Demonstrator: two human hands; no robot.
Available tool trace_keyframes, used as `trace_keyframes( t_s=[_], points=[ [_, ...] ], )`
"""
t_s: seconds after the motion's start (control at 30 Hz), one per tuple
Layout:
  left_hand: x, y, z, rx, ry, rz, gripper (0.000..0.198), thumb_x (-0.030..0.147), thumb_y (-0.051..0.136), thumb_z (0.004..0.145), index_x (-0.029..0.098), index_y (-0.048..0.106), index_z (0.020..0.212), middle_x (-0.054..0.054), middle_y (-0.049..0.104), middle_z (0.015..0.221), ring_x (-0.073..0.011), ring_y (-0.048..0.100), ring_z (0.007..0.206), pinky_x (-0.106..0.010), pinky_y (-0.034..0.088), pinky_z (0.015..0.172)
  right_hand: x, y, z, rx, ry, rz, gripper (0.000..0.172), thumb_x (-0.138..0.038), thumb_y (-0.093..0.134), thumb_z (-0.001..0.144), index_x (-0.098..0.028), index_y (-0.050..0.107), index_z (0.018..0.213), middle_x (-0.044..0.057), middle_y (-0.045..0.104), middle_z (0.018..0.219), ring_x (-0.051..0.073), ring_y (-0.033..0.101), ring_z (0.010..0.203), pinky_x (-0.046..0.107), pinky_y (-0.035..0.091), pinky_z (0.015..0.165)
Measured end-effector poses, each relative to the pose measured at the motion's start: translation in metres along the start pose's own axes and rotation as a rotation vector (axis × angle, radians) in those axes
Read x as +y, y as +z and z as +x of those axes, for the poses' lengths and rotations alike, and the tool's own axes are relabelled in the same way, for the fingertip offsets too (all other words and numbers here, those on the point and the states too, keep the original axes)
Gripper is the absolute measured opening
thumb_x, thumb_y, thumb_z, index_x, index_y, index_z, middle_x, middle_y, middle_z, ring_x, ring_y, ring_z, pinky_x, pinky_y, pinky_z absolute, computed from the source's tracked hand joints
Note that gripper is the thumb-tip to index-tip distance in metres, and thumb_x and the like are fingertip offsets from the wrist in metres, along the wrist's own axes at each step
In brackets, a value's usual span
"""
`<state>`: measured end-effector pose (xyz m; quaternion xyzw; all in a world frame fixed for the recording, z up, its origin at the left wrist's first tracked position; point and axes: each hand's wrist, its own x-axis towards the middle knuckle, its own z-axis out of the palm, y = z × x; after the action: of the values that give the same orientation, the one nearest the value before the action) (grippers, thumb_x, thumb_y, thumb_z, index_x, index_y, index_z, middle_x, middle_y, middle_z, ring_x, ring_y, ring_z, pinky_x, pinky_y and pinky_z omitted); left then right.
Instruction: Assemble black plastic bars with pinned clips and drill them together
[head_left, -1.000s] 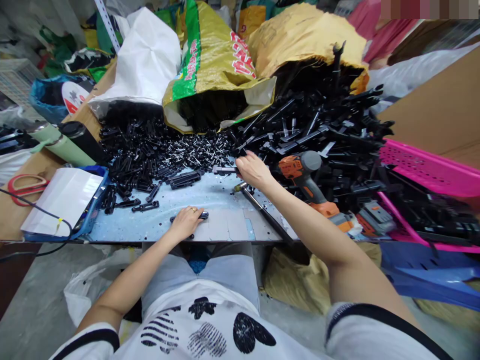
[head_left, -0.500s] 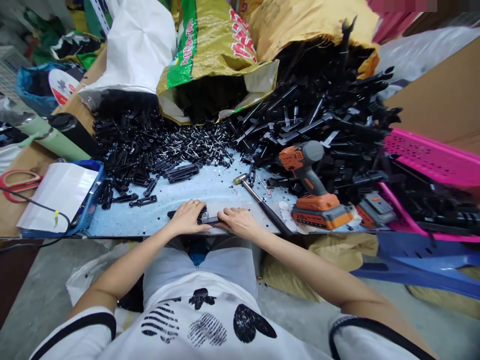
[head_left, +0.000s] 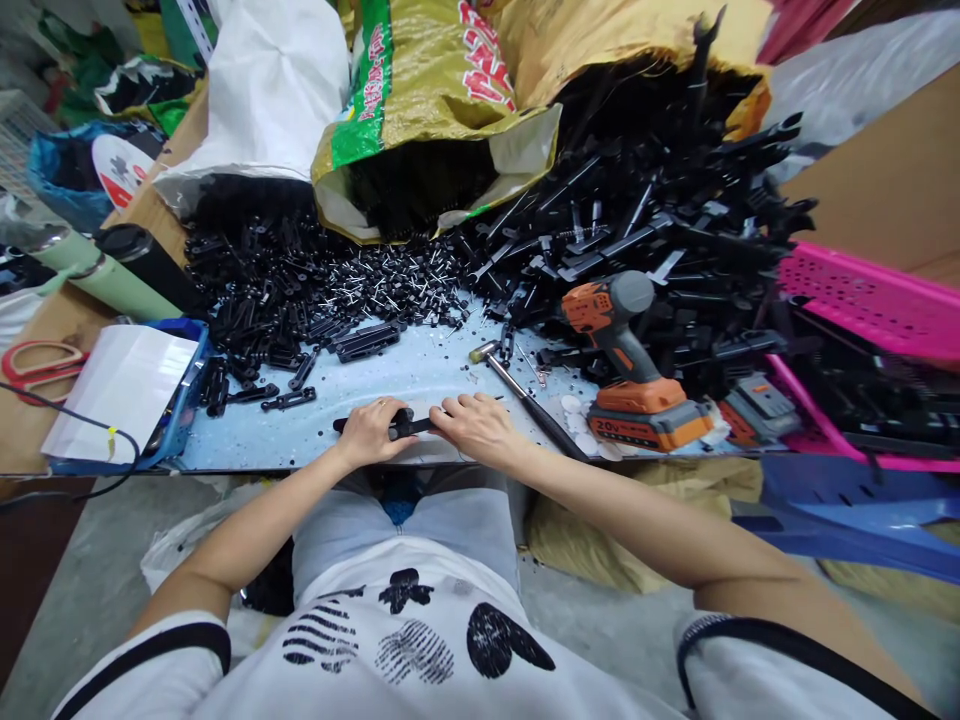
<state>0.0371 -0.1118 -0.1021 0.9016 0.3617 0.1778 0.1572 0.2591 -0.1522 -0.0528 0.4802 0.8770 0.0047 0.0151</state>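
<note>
Near the front edge of the light-blue work surface (head_left: pixel 300 435), both hands grip one long black part (head_left: pixel 407 427). My left hand (head_left: pixel 373 430) is closed round its left portion, and a dark tip pokes out beyond the fingers. My right hand (head_left: pixel 474 425) pinches the other side, with a thin dark end showing past the knuckles. Between the hands, the middle of the part is visible; the fingers cover much of the rest. A hammer (head_left: pixel 536 405) with a brass-coloured tip lies just right of my right hand. Beyond it stands an orange and grey cordless drill (head_left: pixel 626 360).
Black levers (head_left: pixel 259 290), small pins (head_left: pixel 397 280) and long black parts (head_left: pixel 637 240) pile up at the back, below open sacks (head_left: pixel 435 100). A spare battery (head_left: pixel 759 408) and pink basket (head_left: pixel 862 310) stand right. Left are a blue tray (head_left: pixel 180 430) and scissors (head_left: pixel 45 370).
My hands stay on the black part, which looks turned between them. My right hand has shifted slightly up, and the camera view has moved a little.
</note>
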Motion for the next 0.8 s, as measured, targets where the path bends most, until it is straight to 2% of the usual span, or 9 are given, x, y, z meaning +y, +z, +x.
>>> trace_keyframes(
  t_s=[0.1,0.2,0.3,0.4,0.5,0.57,0.63,0.7,0.8],
  points=[
    [0.002,0.0,0.01,-0.106,-0.013,0.03,0.051,0.06,0.054,0.079,0.019,0.052,0.108,-0.008,0.064,0.096,-0.0241,0.061,0.092,-0.034,0.048,0.077,0.016,0.014,0.001,-0.005,-0.035,0.038,0.028,-0.041,0.041,0.094,-0.02,0.059,0.099,0.008,0.061,0.088,0.019,0.053,0.079,0.029,0.027,0.063],
    [0.0,0.002,0.048,-0.206,0.044,0.062,0.051,0.057,0.049,0.084,0.019,0.05,0.118,-0.01,0.062,0.107,-0.0256,0.056,0.104,-0.036,0.046,0.083,0.031,0.036,-0.005,0.034,-0.011,0.095,0.034,-0.048,0.043,0.092,-0.018,0.06,0.094,0.008,0.061,0.089,0.019,0.053,0.082,0.027,0.03,0.063],
    [-0.01,0.008,0.112,-0.1,-0.066,0.152,0.034,0.03,0.039,0.093,0.016,0.05,0.121,-0.013,0.057,0.117,-0.0264,0.05,0.11,-0.04,0.041,0.088,0.035,0.053,-0.02,0.079,0.044,0.135,0.036,-0.049,0.045,0.091,-0.017,0.061,0.091,0.008,0.061,0.091,0.02,0.053,0.084,0.028,0.034,0.069],
    [-0.022,0.02,0.173,-0.054,-0.155,0.222,0.03,0.009,0.038,0.088,0.01,0.058,0.11,-0.018,0.058,0.113,-0.0286,0.048,0.109,-0.043,0.039,0.088,0.035,0.056,-0.031,0.103,0.058,0.186,0.035,-0.048,0.045,0.091,-0.017,0.062,0.094,0.008,0.062,0.091,0.02,0.054,0.086,0.03,0.037,0.075],
    [-0.027,0.035,0.206,-0.065,-0.134,0.196,0.023,0.003,0.043,0.083,0.007,0.063,0.093,-0.018,0.062,0.102,-0.028,0.05,0.106,-0.041,0.039,0.087,0.051,0.049,-0.025,0.185,0.179,0.218,0.033,-0.042,0.041,0.093,-0.018,0.06,0.104,0.01,0.063,0.099,0.021,0.055,0.092,0.031,0.039,0.079],
    [-0.025,0.039,0.209,-0.054,-0.126,0.177,0.022,0.002,0.043,0.082,0.007,0.064,0.087,-0.018,0.064,0.095,-0.0263,0.053,0.103,-0.038,0.041,0.086,0.074,0.044,-0.006,0.262,0.345,0.221,0.032,-0.036,0.037,0.095,-0.017,0.059,0.108,0.011,0.063,0.103,0.022,0.055,0.095,0.032,0.04,0.081],
    [-0.021,0.036,0.199,-0.029,-0.141,0.175,0.024,0.005,0.041,0.085,0.007,0.064,0.093,-0.017,0.064,0.097,-0.0245,0.055,0.099,-0.036,0.043,0.084,0.1,0.042,0.022,0.284,0.474,0.22,0.03,-0.028,0.034,0.095,-0.016,0.058,0.11,0.012,0.062,0.105,0.023,0.054,0.099,0.032,0.041,0.083],
    [-0.018,0.025,0.176,0.045,-0.157,0.144,0.026,0.011,0.039,0.089,0.009,0.062,0.102,-0.015,0.063,0.103,-0.0222,0.057,0.097,-0.034,0.045,0.083,0.121,0.043,0.054,0.228,0.543,0.215,0.029,-0.024,0.036,0.094,-0.016,0.058,0.111,0.012,0.062,0.108,0.023,0.054,0.102,0.031,0.042,0.084],
    [-0.018,0.002,0.119,0.318,-0.157,-0.086,0.025,0.022,0.042,0.092,0.015,0.061,0.106,-0.009,0.065,0.102,-0.0182,0.06,0.094,-0.031,0.047,0.085,0.136,0.049,0.097,0.079,0.608,0.235,0.027,-0.026,0.047,0.089,-0.016,0.059,0.11,0.014,0.062,0.108,0.024,0.057,0.1,0.031,0.043,0.081]
  ],
)
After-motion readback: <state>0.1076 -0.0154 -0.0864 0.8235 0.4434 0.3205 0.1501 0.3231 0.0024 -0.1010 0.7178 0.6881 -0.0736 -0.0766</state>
